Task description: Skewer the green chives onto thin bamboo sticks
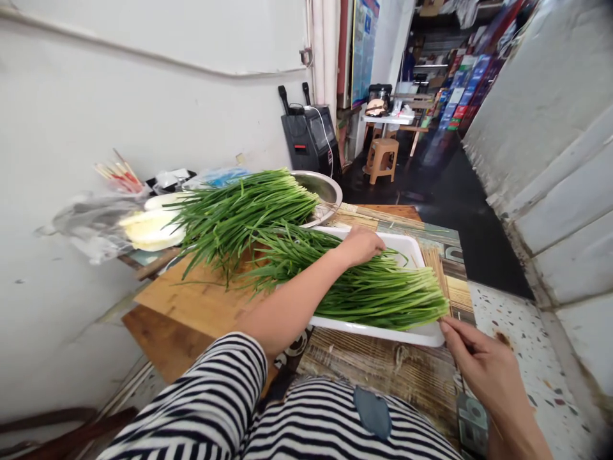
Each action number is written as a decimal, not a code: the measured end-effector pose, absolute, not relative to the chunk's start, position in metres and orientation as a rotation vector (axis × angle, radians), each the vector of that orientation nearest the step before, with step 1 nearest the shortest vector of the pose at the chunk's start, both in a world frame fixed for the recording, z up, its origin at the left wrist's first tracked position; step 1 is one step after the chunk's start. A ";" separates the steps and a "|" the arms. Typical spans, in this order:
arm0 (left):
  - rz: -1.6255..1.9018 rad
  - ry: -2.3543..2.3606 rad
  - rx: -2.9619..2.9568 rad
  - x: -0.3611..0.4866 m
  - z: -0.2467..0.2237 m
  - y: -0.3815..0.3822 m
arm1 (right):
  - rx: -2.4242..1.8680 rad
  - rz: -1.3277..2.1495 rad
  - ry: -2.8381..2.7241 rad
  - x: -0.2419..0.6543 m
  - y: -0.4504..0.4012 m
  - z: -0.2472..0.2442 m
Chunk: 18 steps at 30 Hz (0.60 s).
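My left hand (363, 246) reaches over a white tray (412, 244). Its fingers curl down onto the garlic chives (397, 297) that lie lengthwise inside, pale cut ends to the right; the fingertips are partly hidden. By the tray's near right corner, my right hand (486, 361) is closed, thumb and forefinger pinched beside the chive ends. Whatever sits in that pinch is too small to make out. Along the tray's right end lie thin bamboo skewers (435, 263). A second heap of chives (253, 201) rests to the left, partly over a metal bowl (330, 190).
A wooden board (186, 297) lies left on the patterned table (383, 364). Plastic bags (90, 220), a pale yellow container (153, 230) and red-tipped sticks (122, 176) stand by the wall. Beyond are a black speaker (311, 137) and a brown stool (382, 160).
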State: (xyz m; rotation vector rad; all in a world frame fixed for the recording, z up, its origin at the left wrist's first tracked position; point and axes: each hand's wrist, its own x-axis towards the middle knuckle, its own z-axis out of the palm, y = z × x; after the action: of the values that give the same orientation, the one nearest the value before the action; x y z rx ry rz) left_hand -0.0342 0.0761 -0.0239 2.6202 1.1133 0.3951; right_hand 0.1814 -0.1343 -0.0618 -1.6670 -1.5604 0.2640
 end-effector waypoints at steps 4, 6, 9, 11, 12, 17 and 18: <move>0.201 1.187 2.592 -0.019 -0.034 0.079 | -1.696 0.230 -1.563 0.183 -0.134 -0.065; 0.191 1.226 2.585 -0.017 -0.037 0.080 | -1.716 0.224 -1.564 0.184 -0.133 -0.066; 0.195 1.199 2.586 -0.016 -0.040 0.080 | -1.730 0.218 -1.565 0.186 -0.132 -0.067; 0.203 1.176 2.585 -0.016 -0.041 0.079 | -1.728 0.217 -1.562 0.187 -0.131 -0.067; 0.198 1.169 2.579 -0.015 -0.041 0.078 | -1.726 0.219 -1.562 0.187 -0.131 -0.067; 0.180 1.135 2.489 -0.011 -0.048 0.076 | -1.718 0.262 -1.538 0.188 -0.130 -0.067; 0.197 1.145 2.473 -0.010 -0.050 0.077 | -1.719 0.276 -1.535 0.188 -0.130 -0.068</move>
State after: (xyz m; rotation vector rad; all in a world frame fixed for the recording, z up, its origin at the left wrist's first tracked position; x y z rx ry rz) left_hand -0.0103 0.0767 -0.0496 2.4727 1.1446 0.1966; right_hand 0.1880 -0.1297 -0.0676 -1.7189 -1.5348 0.2756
